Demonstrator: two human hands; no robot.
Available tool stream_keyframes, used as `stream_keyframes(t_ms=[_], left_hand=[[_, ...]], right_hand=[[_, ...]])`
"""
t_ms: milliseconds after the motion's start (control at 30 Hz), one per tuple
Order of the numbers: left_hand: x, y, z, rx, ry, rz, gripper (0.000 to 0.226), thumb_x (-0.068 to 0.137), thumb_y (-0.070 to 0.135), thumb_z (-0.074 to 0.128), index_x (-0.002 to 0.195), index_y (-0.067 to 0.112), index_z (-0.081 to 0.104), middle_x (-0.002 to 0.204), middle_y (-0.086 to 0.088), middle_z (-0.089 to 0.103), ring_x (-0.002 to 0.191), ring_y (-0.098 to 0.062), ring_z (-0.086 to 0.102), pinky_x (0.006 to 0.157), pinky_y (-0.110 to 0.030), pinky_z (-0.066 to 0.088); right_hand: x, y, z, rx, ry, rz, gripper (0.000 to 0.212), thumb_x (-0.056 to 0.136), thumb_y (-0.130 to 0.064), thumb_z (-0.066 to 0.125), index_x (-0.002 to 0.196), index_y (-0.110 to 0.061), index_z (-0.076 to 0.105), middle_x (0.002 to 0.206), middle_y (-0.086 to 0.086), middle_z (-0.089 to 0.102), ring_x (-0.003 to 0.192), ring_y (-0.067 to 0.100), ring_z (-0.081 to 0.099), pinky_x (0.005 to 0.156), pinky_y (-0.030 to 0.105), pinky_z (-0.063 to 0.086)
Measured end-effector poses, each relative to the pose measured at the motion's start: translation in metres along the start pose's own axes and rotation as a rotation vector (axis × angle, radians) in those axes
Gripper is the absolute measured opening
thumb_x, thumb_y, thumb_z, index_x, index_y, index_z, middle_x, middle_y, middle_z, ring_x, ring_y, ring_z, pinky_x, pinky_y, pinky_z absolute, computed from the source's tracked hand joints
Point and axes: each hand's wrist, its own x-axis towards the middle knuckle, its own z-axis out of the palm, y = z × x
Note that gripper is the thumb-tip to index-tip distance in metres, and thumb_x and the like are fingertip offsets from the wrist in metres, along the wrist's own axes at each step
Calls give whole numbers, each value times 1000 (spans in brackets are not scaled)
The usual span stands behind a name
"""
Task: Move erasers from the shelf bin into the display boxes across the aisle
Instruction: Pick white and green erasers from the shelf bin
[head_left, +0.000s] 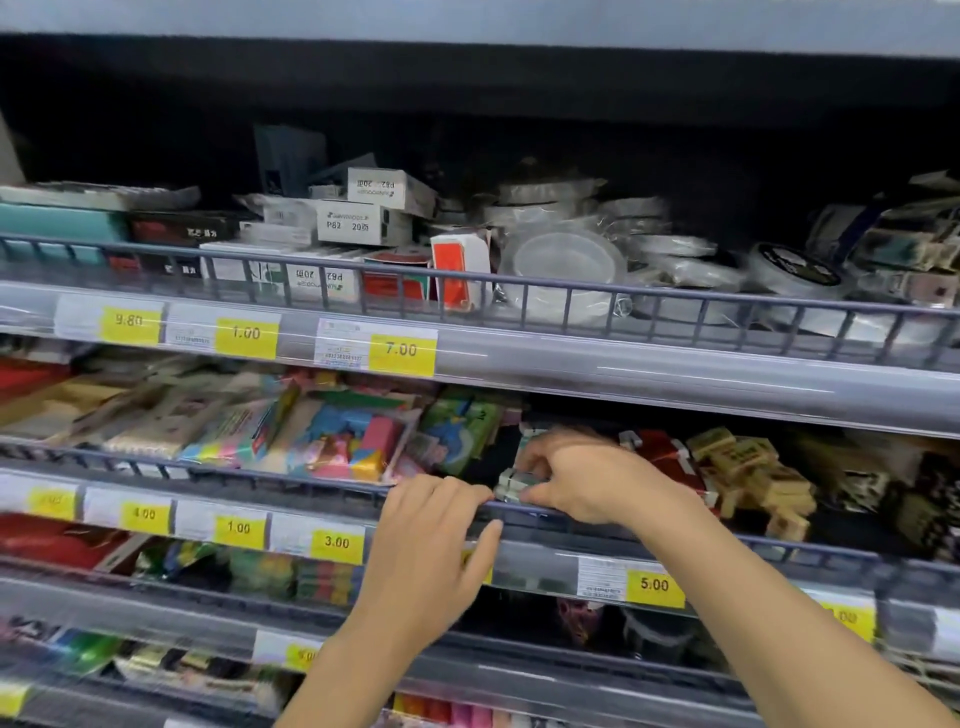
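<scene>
On the middle shelf, my right hand (587, 480) pinches erasers (514, 486) at its fingertips, left of palm; left hand (436, 525) hooks the rail (291, 475), holding nothing else.

A shop, in its stationery aisle. Tiered shelves (675, 374) run across the view, each fronted by a wire rail (311, 262) and a clear strip holding yellow price tags (401, 354) marked 9.80, 1.00, 7.00, 5.00. Boxed goods (361, 221), tape rolls (563, 260) and packs of coloured paper (343, 441) crowd the shelves as stock for sale.
</scene>
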Motion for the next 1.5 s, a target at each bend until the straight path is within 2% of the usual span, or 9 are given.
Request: stream_keyframes(t_ms=[167, 300, 367, 467, 633, 900, 1233, 1400, 1500], left_hand=[[1, 9, -7, -309, 34, -191, 57, 99, 63, 34, 139, 26, 52, 119, 24, 54, 111, -1, 45, 98, -25, 31], [11, 21, -17, -548, 52, -389, 86, 85, 89, 19, 149, 33, 34, 125, 27, 46, 114, 10, 40, 97, -22, 37], [19, 27, -22, -683, 24, -422, 80, 85, 89, 25, 142, 35, 38, 119, 28, 52, 112, 9, 48, 88, -19, 42], [26, 32, -24, -854, 74, -414, 33, 101, 58, 40, 114, 32, 53, 94, 13, 63, 82, -12, 62, 65, -30, 48], [30, 20, -25, -866, 159, -402, 17, 110, 25, 40, 114, 28, 55, 96, 14, 68, 82, -10, 67, 70, -29, 55], [30, 0, -30, -920, 163, -551, 29, 92, 51, 39, 89, 22, 42, 68, 9, 40, 64, -8, 48, 51, -23, 36], [33, 10, -27, -883, 160, -541, 27, 106, 30, 44, 93, 6, 44, 75, -2, 42, 56, -6, 36, 50, -16, 36], [30, 14, -30, -920, 165, -519, 27, 110, 38, 39, 92, 23, 54, 78, 0, 58, 64, -6, 51, 65, -26, 45], [31, 26, -32, -1044, 184, -515, 30, 108, 47, 35, 89, 41, 57, 74, 11, 63, 63, -6, 55, 60, -24, 48]], right_hand=[[-6, -1, -6, 206, 136, 10, 29, 83, -38, 73, 110, -35, 63, 101, -13, 59, 91, 7, 57, 75, 20, 45], [-33, -21, -3, 585, 357, -157, 23, 81, -35, 78, 98, -43, 64, 91, -19, 63, 84, -2, 59, 69, 11, 44], [-41, -35, 3, 678, 421, -235, 26, 82, -25, 79, 100, -40, 67, 97, -22, 64, 84, 2, 61, 68, 13, 46], [-44, -47, 10, 705, 483, -256, 29, 83, -17, 77, 106, -31, 69, 97, -16, 66, 86, 9, 61, 72, 25, 52], [-39, -29, 3, 594, 403, -254, 27, 85, -28, 77, 110, -32, 68, 97, -15, 66, 90, 5, 61, 76, 14, 48], [-22, 10, -6, 251, 48, -63, 23, 87, -42, 73, 109, -38, 67, 96, -23, 59, 82, -9, 55, 67, 5, 39], [-1, -1, -12, 38, -108, 0, 29, 86, -41, 71, 110, -24, 71, 105, -5, 67, 92, 16, 63, 82, 30, 56], [-25, -7, -6, 550, 247, -38, 18, 80, -36, 76, 93, -36, 64, 83, -16, 64, 73, 0, 59, 65, 18, 48], [-38, -32, 5, 917, 405, -181, 20, 80, -21, 79, 96, -29, 69, 88, -8, 67, 78, 12, 62, 71, 32, 54]])
